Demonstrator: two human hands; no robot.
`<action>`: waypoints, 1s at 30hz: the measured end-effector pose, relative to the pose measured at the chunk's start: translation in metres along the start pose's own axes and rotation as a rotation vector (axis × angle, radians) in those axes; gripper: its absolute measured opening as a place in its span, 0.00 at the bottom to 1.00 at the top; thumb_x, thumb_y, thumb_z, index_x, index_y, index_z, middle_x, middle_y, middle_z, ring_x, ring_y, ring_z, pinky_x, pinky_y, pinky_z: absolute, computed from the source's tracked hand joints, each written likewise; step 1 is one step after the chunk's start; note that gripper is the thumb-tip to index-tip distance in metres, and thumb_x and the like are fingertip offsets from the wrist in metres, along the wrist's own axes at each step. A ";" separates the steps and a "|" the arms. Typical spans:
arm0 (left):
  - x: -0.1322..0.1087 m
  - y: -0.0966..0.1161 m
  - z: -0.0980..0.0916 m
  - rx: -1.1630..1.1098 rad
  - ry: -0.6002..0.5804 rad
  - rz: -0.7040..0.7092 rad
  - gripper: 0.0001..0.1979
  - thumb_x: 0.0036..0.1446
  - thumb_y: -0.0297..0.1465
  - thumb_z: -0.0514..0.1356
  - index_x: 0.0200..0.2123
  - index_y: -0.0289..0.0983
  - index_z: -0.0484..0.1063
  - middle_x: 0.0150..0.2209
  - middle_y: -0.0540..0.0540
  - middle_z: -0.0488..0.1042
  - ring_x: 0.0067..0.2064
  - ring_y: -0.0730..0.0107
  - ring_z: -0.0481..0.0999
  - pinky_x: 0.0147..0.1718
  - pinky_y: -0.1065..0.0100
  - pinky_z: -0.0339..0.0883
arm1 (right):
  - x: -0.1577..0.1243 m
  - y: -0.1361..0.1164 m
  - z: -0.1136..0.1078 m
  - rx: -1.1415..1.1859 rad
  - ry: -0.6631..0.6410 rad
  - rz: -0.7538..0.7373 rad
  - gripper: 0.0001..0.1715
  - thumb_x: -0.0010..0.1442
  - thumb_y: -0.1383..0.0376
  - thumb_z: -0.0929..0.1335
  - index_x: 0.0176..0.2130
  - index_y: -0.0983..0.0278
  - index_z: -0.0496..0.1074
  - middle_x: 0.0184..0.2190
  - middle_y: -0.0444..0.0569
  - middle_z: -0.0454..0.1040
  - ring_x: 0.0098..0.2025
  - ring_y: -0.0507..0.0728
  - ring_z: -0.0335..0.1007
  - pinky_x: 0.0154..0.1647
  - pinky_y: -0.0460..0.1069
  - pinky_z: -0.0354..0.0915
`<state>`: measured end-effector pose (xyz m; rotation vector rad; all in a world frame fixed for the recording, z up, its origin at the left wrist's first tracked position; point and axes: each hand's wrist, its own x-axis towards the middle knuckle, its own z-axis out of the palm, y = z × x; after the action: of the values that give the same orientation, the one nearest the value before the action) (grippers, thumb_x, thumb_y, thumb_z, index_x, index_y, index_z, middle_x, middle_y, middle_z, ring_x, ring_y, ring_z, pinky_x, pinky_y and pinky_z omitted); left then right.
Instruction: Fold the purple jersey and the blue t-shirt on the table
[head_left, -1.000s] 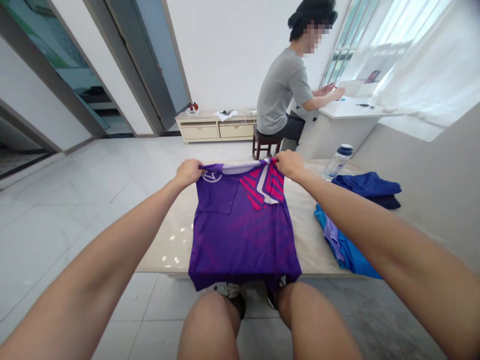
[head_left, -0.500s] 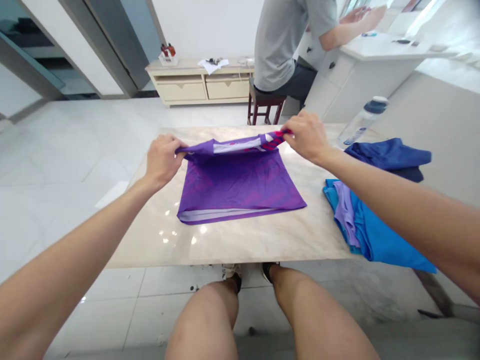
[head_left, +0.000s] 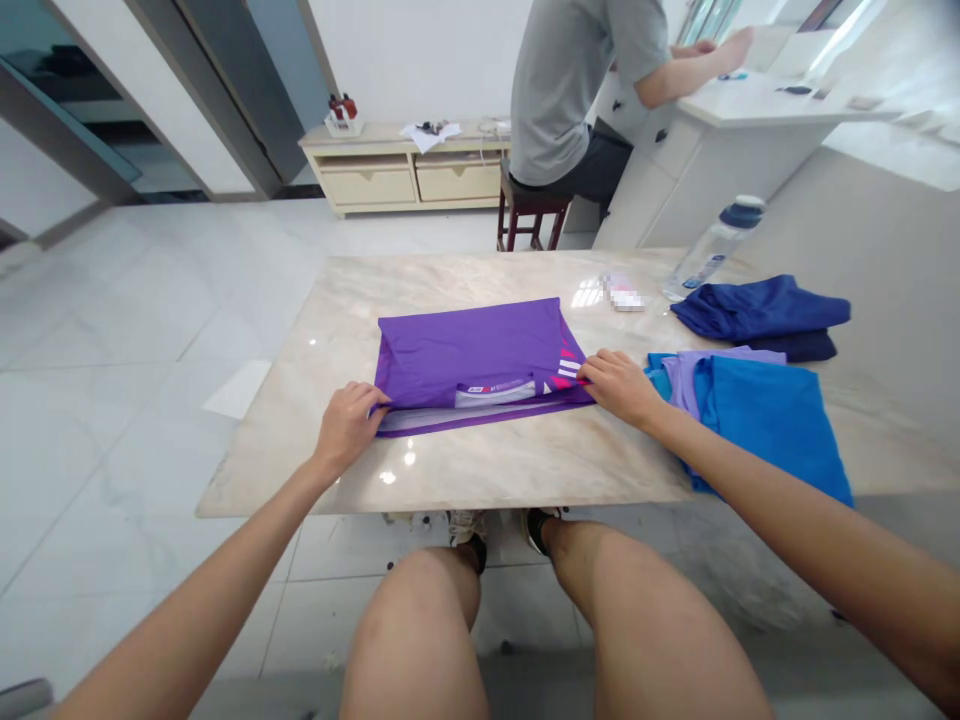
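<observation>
A purple sports shirt [head_left: 472, 350] lies folded in half on the marble table [head_left: 480, 470], its collar edge toward me. My left hand [head_left: 346, 425] pinches the near left corner of the shirt. My right hand [head_left: 616, 385] pinches the near right corner, by the pink and white stripes. Both hands rest low on the tabletop with fingers closed on the fabric.
A blue and lilac garment [head_left: 750, 415] lies to the right, a dark blue folded garment [head_left: 761, 312] behind it, and a water bottle [head_left: 712, 250] past that. A person in a grey shirt [head_left: 574, 90] sits on a stool at a white desk. A low cabinet [head_left: 405, 170] stands by the wall.
My hands brought the shirt's top edge down toward me, folding it in half onto the table. The camera tilted down.
</observation>
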<state>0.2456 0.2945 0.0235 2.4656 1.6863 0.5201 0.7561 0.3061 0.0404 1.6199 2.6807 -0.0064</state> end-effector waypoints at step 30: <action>-0.075 0.018 0.031 0.042 0.010 -0.271 0.33 0.71 0.31 0.47 0.77 0.42 0.61 0.71 0.38 0.72 0.74 0.51 0.69 0.76 0.45 0.60 | -0.062 -0.045 0.040 0.363 0.262 0.438 0.20 0.76 0.68 0.61 0.55 0.64 0.80 0.62 0.60 0.78 0.64 0.65 0.71 0.68 0.58 0.65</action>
<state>0.2478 0.2221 -0.0164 2.2111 2.0116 0.4686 0.7453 0.2301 0.0006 2.4460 2.5391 -0.3138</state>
